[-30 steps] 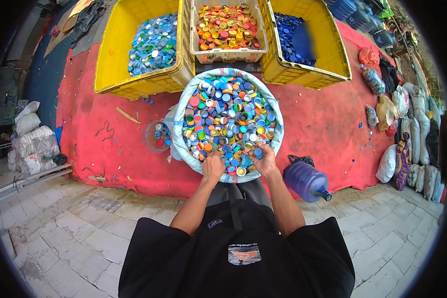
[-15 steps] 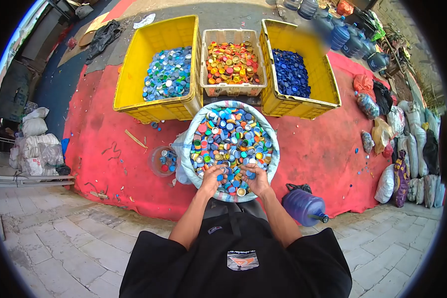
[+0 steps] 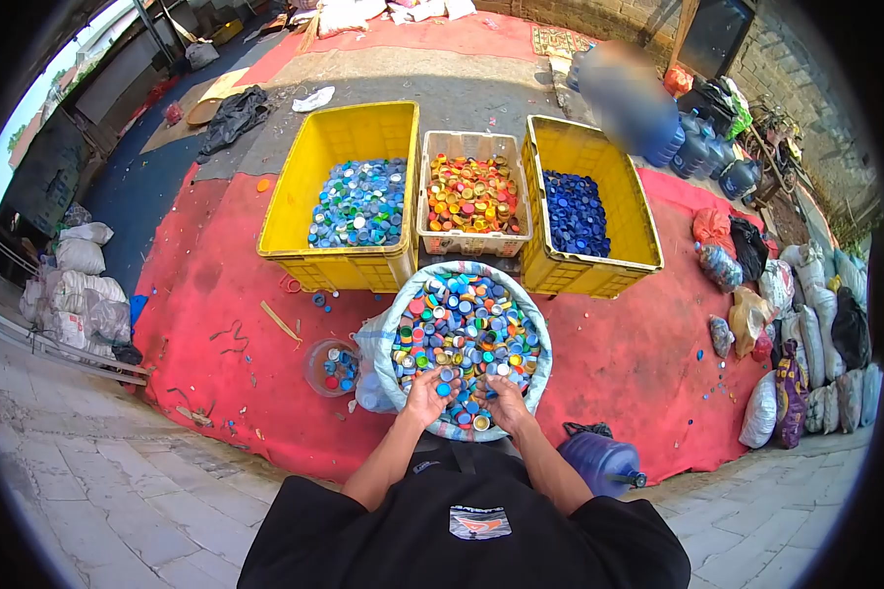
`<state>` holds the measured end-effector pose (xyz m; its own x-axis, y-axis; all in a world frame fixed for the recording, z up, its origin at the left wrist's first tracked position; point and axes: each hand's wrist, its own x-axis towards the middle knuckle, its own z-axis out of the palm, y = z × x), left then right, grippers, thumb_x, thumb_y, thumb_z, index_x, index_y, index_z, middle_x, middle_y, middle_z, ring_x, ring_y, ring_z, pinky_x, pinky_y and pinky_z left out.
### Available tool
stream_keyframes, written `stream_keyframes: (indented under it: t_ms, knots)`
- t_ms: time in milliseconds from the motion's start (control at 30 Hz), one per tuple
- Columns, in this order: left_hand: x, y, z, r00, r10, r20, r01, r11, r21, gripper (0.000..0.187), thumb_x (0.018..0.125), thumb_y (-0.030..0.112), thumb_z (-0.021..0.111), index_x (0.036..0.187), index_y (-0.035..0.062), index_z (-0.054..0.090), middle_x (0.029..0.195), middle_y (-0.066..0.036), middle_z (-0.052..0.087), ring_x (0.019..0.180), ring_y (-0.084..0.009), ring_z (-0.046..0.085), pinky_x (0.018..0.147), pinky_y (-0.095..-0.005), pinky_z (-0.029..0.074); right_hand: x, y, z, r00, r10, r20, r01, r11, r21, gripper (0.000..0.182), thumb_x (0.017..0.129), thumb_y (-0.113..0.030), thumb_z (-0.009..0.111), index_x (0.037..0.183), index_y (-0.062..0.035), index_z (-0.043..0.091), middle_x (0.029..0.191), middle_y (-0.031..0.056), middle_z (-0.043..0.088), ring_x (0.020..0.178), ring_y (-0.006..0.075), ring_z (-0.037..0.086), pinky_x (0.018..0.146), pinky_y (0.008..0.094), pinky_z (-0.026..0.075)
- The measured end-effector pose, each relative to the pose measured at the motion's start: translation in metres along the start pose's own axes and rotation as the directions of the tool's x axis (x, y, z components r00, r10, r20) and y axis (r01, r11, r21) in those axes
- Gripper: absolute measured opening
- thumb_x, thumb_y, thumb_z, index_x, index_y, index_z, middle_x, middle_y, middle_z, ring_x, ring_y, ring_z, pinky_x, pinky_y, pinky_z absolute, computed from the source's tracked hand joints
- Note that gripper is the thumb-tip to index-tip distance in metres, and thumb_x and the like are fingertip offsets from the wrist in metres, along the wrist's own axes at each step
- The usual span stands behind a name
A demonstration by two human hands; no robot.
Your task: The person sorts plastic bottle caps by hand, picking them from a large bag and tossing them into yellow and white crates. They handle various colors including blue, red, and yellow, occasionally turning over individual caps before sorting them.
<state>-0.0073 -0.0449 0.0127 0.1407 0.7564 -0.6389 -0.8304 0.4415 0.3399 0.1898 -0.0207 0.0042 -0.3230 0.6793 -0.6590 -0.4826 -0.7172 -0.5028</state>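
A round sack [image 3: 543, 329] full of mixed-colour bottle caps stands in front of my body. Over its near part, my left hand [image 3: 428, 397] is closed on blue caps held at the fingertips. Close by on the right, my right hand [image 3: 505, 401] has its fingers curled at the caps, and what it holds is too small to make out. Beyond the sack are a yellow crate [image 3: 339, 257] with light blue, white and green caps, a white crate [image 3: 474, 242] with red, orange and yellow caps, and another yellow crate [image 3: 589, 278] with dark blue caps.
A clear bucket [image 3: 314, 371] with some caps stands left of the sack on the red ground sheet [image 3: 216, 334]. A large blue water bottle [image 3: 599, 461] lies at the right near my arm. Filled bags [image 3: 759, 410] line the right side; white sacks [image 3: 81, 257] are piled at the left.
The view has tilted upward, so the crates and sack appear lower and more background shows. Both hands remain over the near part of the sack, with small finger shifts.
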Motion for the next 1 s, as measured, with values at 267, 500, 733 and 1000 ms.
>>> stream_keyframes:
  t_ms: [267, 500, 733, 1000]
  knots:
    - [-0.003, 0.003, -0.042, 0.995, 0.011, -0.102, -0.019, 0.997, -0.074, 0.031, 0.089, 0.03, 0.055, 0.11, 0.0064, 0.057, 0.103, -0.009, 0.064, 0.093, -0.0233, 0.062, 0.08, -0.0381, 0.049, 0.008, 0.022, 0.02, 0.991, 0.122, -0.048, -0.121, 0.992, 0.016, 0.032, 0.089, -0.02, 0.051, 0.115, -0.0011, 0.048, 0.108, 0.0149, 0.058, 0.1, 0.0272, 0.058, 0.087, 0.0392, 0.05]
    - [0.011, 0.057, -0.036, 0.965, 0.027, -0.262, -0.068, 0.987, -0.148, 0.038, 0.09, 0.031, 0.051, 0.112, 0.0001, 0.053, 0.104, -0.014, 0.061, 0.099, -0.0271, 0.059, 0.089, -0.041, 0.048, 0.042, 0.018, 0.093, 0.974, 0.197, -0.114, -0.189, 0.979, 0.074, 0.025, 0.088, -0.016, 0.047, 0.105, 0.002, 0.047, 0.115, 0.019, 0.052, 0.105, 0.0292, 0.056, 0.097, 0.0427, 0.047]
    - [0.001, 0.256, 0.089, 0.89, 0.455, 0.005, -0.441, 0.866, -0.237, 0.083, 0.091, 0.037, 0.056, 0.144, -0.0072, 0.01, 0.144, -0.027, 0.028, 0.134, -0.0372, 0.034, 0.11, -0.0466, 0.032, 0.078, -0.105, 0.273, 0.921, -0.26, 0.291, 0.202, 0.956, 0.215, 0.045, 0.088, -0.021, 0.052, 0.121, 0.0068, 0.041, 0.133, 0.0194, 0.042, 0.126, 0.035, 0.042, 0.107, 0.0462, 0.034]
    - [0.018, 0.17, -0.009, 0.907, 0.349, -0.234, -0.346, 0.937, 0.057, 0.034, 0.088, 0.044, 0.064, 0.08, 0.0129, 0.054, 0.093, -0.004, 0.065, 0.079, -0.0156, 0.059, 0.066, -0.0319, 0.052, 0.079, -0.07, 0.143, 0.938, -0.345, 0.041, 0.34, 0.884, -0.322, 0.037, 0.096, -0.022, 0.054, 0.121, 0.0043, 0.049, 0.113, 0.0155, 0.06, 0.103, 0.0238, 0.06, 0.087, 0.0373, 0.05]
